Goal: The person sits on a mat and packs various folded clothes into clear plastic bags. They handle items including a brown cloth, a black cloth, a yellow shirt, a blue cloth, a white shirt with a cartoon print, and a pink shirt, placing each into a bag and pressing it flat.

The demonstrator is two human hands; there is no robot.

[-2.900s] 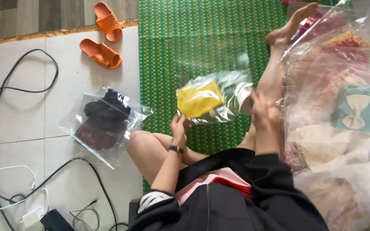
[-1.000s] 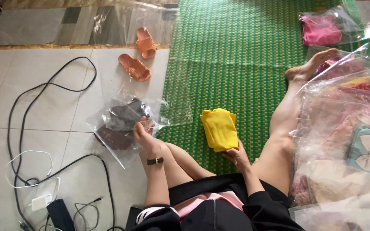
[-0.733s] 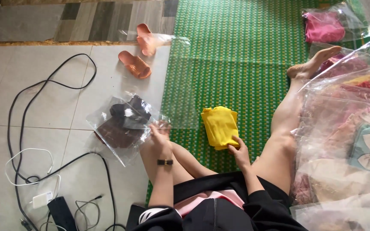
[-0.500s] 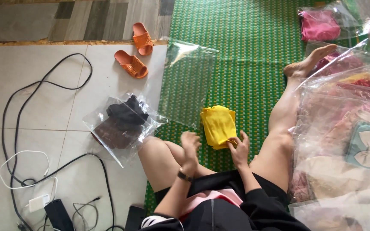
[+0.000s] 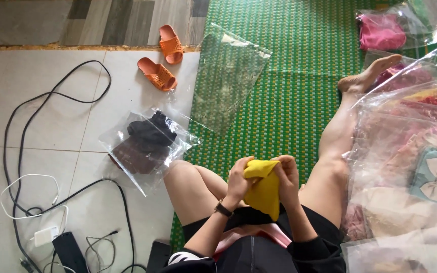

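1. While both hands work in front of the person's lap, the yellow cloth (image 5: 264, 189) hangs between them, gathered at its top edge and drooping below the knuckles, above the green woven mat (image 5: 289, 101).
2. The left hand (image 5: 239, 178) has its fingers closed on the upper left part of the cloth; the right hand (image 5: 287, 177) has its fingers curled and closed on the upper right part. The two hands are close together, nearly touching.
3. Judging by the way it folds and sags, the cloth looks light, soft and limp, with no stiffness of its own. It should not be fragile, and it seems unlikely to slip from a pinch.
4. A good hold appears to be along the top hem or at the corners, where a pinch gathers a few layers; gripping the middle would likely just bunch it.
5. An empty clear plastic bag (image 5: 228, 76) lies flat on the mat, well apart from the hands. A second clear bag with dark clothing (image 5: 145, 144) sits on the tiled floor (image 5: 41, 131) near the left knee, and orange sandals (image 5: 160, 63) lie beyond it.
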